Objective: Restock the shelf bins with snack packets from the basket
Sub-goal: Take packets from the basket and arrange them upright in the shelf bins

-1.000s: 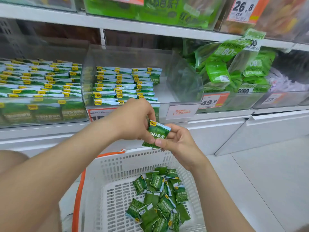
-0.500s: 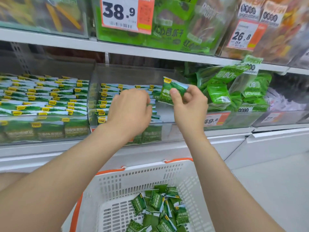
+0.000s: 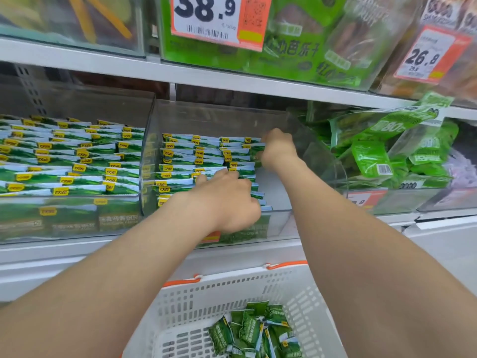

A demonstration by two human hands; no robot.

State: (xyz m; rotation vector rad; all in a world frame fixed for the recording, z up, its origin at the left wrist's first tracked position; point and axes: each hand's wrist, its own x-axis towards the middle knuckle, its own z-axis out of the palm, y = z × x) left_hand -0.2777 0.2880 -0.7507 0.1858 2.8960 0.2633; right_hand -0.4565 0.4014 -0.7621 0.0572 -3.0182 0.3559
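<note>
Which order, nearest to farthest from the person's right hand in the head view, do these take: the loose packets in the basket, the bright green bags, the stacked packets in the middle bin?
1. Stacked packets, in the middle bin, right beside the right hand.
2. Bright green bags, off to its right.
3. Loose packets, down in the basket.

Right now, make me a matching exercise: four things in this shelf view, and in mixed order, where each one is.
1 left hand
2 right hand
3 basket
4 38.9 price tag

A on the upper shelf's bin front
B at the far right end of the middle bin's packet rows
C lowest in view, holding loose packets
D resting on the middle bin's front rows

Pairs: 1-D, 2-B, 3-C, 4-A
</note>
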